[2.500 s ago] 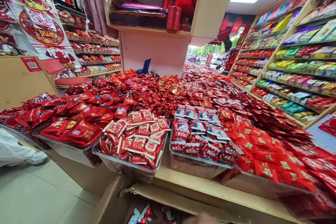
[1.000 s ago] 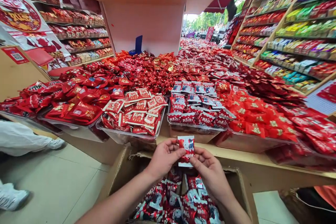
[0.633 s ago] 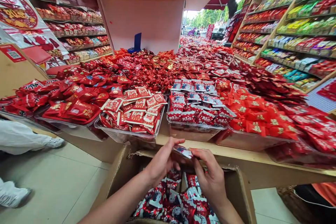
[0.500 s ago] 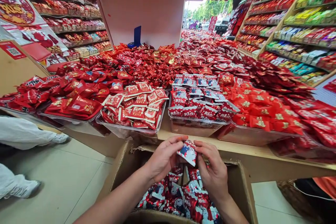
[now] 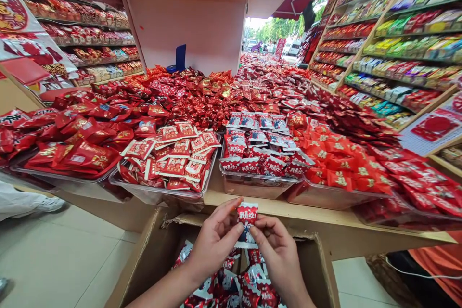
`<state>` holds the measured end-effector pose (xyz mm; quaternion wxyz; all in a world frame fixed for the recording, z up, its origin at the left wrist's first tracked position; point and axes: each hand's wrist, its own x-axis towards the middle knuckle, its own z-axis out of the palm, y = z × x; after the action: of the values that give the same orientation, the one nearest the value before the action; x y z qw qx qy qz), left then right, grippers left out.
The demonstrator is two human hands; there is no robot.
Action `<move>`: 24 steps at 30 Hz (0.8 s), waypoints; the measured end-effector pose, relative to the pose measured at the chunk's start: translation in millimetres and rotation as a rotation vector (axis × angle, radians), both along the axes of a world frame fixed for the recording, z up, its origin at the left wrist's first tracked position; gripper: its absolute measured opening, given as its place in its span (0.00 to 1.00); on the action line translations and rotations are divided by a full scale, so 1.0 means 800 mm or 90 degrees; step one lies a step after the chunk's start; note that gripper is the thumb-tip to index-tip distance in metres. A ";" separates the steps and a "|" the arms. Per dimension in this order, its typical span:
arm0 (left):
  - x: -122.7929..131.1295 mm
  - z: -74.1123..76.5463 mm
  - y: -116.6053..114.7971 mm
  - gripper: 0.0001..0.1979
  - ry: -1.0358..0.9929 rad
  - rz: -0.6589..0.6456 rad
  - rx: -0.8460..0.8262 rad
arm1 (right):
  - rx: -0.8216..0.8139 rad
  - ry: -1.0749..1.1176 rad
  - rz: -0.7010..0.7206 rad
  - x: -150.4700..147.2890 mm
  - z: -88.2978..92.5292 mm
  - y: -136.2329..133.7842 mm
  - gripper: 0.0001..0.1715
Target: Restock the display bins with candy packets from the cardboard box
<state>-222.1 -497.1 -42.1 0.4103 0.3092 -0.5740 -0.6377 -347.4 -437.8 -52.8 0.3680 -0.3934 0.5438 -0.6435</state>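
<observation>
A small red and white snack packet (image 5: 247, 216) is held upright over a cardboard box, its printed front facing me. My left hand (image 5: 219, 236) pinches its left side with thumb and fingers. On its right side, my right hand (image 5: 276, 243) grips it the same way. Below, the cardboard box (image 5: 139, 255) holds many loose packets of the same red and silver design. Just beyond my hands, a clear plastic bin (image 5: 258, 185) contains matching packets in stacked rows.
To the left, another clear bin (image 5: 159, 197) holds red and cream packets (image 5: 175, 154). Bright red packets (image 5: 339, 159) fill the bin to the right. The wooden counter edge (image 5: 325, 211) runs behind the box. Stocked shelves (image 5: 407, 43) rise at right; a person's shoe (image 5: 46, 203) shows at left.
The packet has turned from tilted to upright, and its lettering now faces me. Both hands have shifted slightly left and down in view. The camera view has swung a little to the right.
</observation>
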 end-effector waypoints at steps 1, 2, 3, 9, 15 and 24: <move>0.003 0.000 0.001 0.22 0.003 -0.011 0.006 | -0.014 0.024 0.002 -0.006 0.010 0.002 0.05; 0.006 0.000 0.002 0.21 0.007 -0.018 0.010 | -0.036 0.056 -0.009 -0.016 0.023 0.002 0.05; 0.009 -0.001 0.003 0.20 0.008 -0.021 0.011 | -0.067 0.101 -0.036 -0.029 0.041 0.001 0.05; 0.018 -0.008 0.005 0.12 -0.086 -0.044 0.052 | -0.067 0.463 -0.235 -0.161 0.153 -0.073 0.07; 0.017 -0.009 0.001 0.10 -0.170 -0.075 0.005 | 0.194 0.693 -0.099 -0.211 0.175 -0.167 0.08; 0.018 -0.019 -0.002 0.10 -0.192 -0.101 -0.001 | 0.283 0.957 -0.051 -0.184 0.173 -0.183 0.10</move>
<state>-207.7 -499.1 -57.3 0.2684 0.3548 -0.6518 -0.6142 -494.3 -584.5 85.9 -0.0524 -0.6205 0.7768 -0.0936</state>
